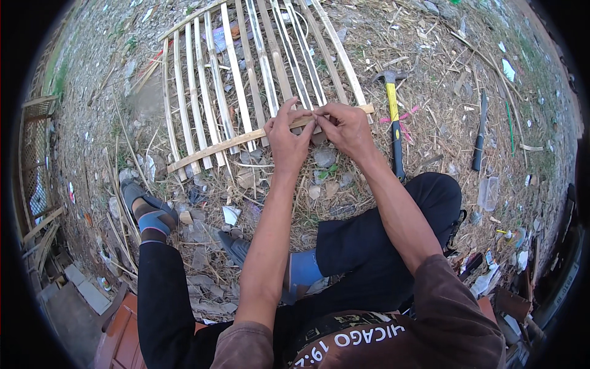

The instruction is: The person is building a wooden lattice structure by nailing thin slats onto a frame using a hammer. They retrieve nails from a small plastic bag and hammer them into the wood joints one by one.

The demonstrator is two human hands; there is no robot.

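A frame of thin wooden slats [203,86] lies on the ground in front of me. A crosspiece [227,145] runs over the slats' near ends. Toward its right part, my left hand [289,138] is closed at the crosspiece, thumb and fingers pinched. My right hand [349,130] comes from the other side, also pinching, and its fingertips meet those of the left. Whatever is between the fingertips is too small and too covered to name. Right of the frame lies a claw hammer [392,101] with a yellow and black handle, its head pointing away from me.
A knife [480,132] with a dark handle lies beyond the hammer. Dry straw, stones and scraps litter the ground. A clear plastic container [488,194] is at the right. My sandalled foot [150,212] is near the frame's left corner. Wooden lattice [37,160] stands far left.
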